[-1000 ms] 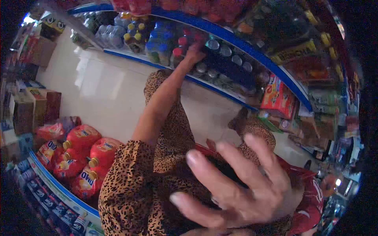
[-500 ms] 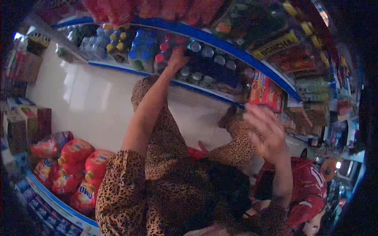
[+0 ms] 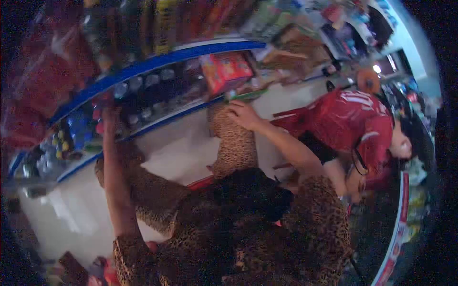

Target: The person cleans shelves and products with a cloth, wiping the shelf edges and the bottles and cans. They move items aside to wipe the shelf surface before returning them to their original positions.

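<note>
My left hand (image 3: 111, 116) reaches into the low shelf, beside red-capped bottles (image 3: 99, 127) and dark bottles with pale lids (image 3: 136, 85). Its fingers are smeared and partly lost in shadow, so what they grip does not show. My right hand (image 3: 242, 114) lies near my bent knee in leopard-print trousers (image 3: 234, 148), fingers spread a little and holding nothing. Just beyond it, on the shelf, stands an orange-red box (image 3: 227, 71).
A blue shelf edge (image 3: 157, 59) runs above the bottles. Blue-capped bottles (image 3: 78, 131) stand further left. A person in a red shirt (image 3: 350, 119) crouches close on my right. Red packs (image 3: 110, 272) lie at lower left on the pale floor (image 3: 71, 214).
The view has swung to the right, bringing the person in red further into sight. My right hand has come from raised in the air to my knee. My left hand stays among the bottles.
</note>
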Demonstrator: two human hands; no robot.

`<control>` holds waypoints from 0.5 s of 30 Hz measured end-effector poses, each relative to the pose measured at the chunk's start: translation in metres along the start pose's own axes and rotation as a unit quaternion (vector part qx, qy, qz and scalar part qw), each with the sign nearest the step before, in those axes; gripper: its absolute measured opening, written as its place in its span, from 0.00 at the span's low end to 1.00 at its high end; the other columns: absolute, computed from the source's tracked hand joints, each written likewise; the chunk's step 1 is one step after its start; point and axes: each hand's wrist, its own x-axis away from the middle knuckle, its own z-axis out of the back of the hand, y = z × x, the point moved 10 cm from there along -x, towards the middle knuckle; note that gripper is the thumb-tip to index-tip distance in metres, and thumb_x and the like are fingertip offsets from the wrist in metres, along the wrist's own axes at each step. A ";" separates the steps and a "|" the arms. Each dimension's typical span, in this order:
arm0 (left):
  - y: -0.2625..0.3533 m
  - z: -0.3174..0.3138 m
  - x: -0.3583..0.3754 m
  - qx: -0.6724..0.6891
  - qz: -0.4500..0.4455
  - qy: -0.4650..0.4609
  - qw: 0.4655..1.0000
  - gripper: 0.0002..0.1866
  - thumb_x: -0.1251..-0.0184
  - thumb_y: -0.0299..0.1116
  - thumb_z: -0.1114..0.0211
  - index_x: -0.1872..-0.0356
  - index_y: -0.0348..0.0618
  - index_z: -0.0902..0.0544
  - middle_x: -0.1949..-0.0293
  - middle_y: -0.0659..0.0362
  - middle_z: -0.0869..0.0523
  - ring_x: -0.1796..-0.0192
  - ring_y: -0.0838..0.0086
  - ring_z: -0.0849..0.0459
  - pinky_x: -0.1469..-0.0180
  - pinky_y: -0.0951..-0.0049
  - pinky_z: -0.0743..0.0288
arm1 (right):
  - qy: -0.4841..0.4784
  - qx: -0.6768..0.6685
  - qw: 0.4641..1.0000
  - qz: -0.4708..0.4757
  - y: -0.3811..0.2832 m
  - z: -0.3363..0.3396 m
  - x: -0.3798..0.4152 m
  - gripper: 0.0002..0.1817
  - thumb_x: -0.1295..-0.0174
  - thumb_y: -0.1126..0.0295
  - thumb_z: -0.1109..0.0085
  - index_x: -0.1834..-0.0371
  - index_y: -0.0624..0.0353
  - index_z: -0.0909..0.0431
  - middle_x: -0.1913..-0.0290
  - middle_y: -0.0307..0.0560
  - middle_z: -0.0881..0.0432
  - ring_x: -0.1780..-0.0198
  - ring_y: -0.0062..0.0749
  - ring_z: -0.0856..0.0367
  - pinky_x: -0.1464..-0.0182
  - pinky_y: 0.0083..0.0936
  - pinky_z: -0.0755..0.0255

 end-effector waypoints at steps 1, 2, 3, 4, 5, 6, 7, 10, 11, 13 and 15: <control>-0.001 0.001 -0.001 -0.011 -0.005 -0.007 1.000 0.26 0.55 0.36 0.36 0.51 0.38 0.26 0.58 0.44 0.22 0.53 0.55 0.24 0.52 0.60 0.31 | 0.000 0.029 1.000 -0.002 0.004 -0.001 -0.001 0.17 0.42 0.59 0.50 0.54 0.56 0.25 0.48 0.54 0.27 0.45 0.46 0.31 0.45 0.34 0.35; 0.002 0.003 -0.001 -0.019 -0.010 -0.011 1.000 0.26 0.55 0.36 0.36 0.51 0.38 0.27 0.58 0.45 0.22 0.54 0.55 0.24 0.52 0.60 0.31 | -0.001 0.056 0.998 -0.001 0.007 -0.003 -0.003 0.17 0.42 0.58 0.50 0.55 0.56 0.24 0.49 0.54 0.27 0.46 0.46 0.30 0.46 0.35 0.34; -0.001 0.004 0.000 -0.026 -0.015 -0.013 0.999 0.26 0.54 0.36 0.36 0.51 0.38 0.27 0.58 0.45 0.22 0.54 0.55 0.24 0.52 0.60 0.31 | -0.003 0.084 0.996 0.001 0.010 -0.003 -0.005 0.18 0.42 0.57 0.51 0.56 0.56 0.24 0.50 0.54 0.26 0.47 0.46 0.28 0.48 0.35 0.33; -0.003 0.006 0.000 -0.037 -0.023 -0.017 0.999 0.26 0.54 0.36 0.36 0.51 0.38 0.27 0.58 0.45 0.22 0.54 0.56 0.24 0.52 0.60 0.31 | -0.044 0.112 0.993 0.015 0.005 -0.004 -0.011 0.18 0.42 0.56 0.51 0.57 0.56 0.24 0.51 0.55 0.26 0.49 0.45 0.27 0.50 0.35 0.31; -0.003 0.005 0.001 -0.049 -0.032 -0.020 0.998 0.26 0.54 0.37 0.36 0.51 0.38 0.27 0.58 0.46 0.22 0.54 0.56 0.24 0.52 0.60 0.31 | -0.087 0.137 0.986 0.032 0.003 -0.005 -0.016 0.18 0.42 0.55 0.51 0.59 0.56 0.23 0.52 0.55 0.25 0.50 0.45 0.26 0.52 0.35 0.30; -0.002 0.006 0.001 -0.059 -0.044 -0.022 0.997 0.26 0.53 0.37 0.36 0.50 0.38 0.27 0.58 0.46 0.22 0.55 0.56 0.24 0.52 0.60 0.31 | -0.135 0.155 0.977 0.050 -0.002 -0.010 -0.020 0.18 0.42 0.53 0.51 0.60 0.56 0.23 0.53 0.55 0.25 0.52 0.44 0.25 0.54 0.35 0.29; -0.008 0.003 0.003 -0.083 -0.057 -0.028 0.995 0.26 0.53 0.37 0.36 0.50 0.38 0.27 0.59 0.46 0.22 0.55 0.56 0.24 0.52 0.60 0.31 | -0.129 0.150 0.979 0.058 -0.003 -0.004 -0.023 0.17 0.41 0.56 0.52 0.59 0.57 0.24 0.54 0.54 0.24 0.54 0.42 0.24 0.56 0.35 0.28; -0.003 -0.002 0.011 -0.165 -0.110 -0.062 0.978 0.26 0.52 0.37 0.36 0.50 0.39 0.27 0.59 0.48 0.22 0.55 0.57 0.24 0.53 0.61 0.31 | -0.164 0.209 0.962 0.065 0.032 -0.048 -0.010 0.16 0.42 0.62 0.55 0.56 0.60 0.26 0.51 0.52 0.27 0.46 0.41 0.31 0.44 0.37 0.36; 0.009 -0.004 0.016 -0.201 -0.133 -0.084 0.967 0.26 0.52 0.37 0.36 0.50 0.39 0.27 0.59 0.48 0.22 0.56 0.58 0.24 0.53 0.61 0.31 | -0.079 0.070 0.994 0.023 0.024 -0.039 0.010 0.15 0.40 0.66 0.57 0.53 0.60 0.30 0.48 0.52 0.29 0.47 0.43 0.30 0.46 0.37 0.35; 0.016 -0.012 0.014 -0.262 -0.180 -0.102 0.943 0.26 0.52 0.38 0.36 0.49 0.39 0.27 0.60 0.49 0.22 0.56 0.58 0.24 0.53 0.61 0.31 | 0.059 0.039 0.997 0.025 0.004 0.007 0.022 0.15 0.38 0.69 0.57 0.49 0.59 0.34 0.44 0.53 0.33 0.45 0.46 0.31 0.44 0.37 0.37; 0.027 -0.014 0.017 -0.298 -0.204 -0.109 0.926 0.26 0.51 0.38 0.36 0.49 0.40 0.28 0.60 0.49 0.21 0.57 0.59 0.24 0.53 0.61 0.31 | 0.129 0.227 0.958 0.117 -0.048 0.029 0.058 0.17 0.40 0.69 0.54 0.48 0.59 0.35 0.41 0.54 0.37 0.38 0.49 0.39 0.38 0.38 0.44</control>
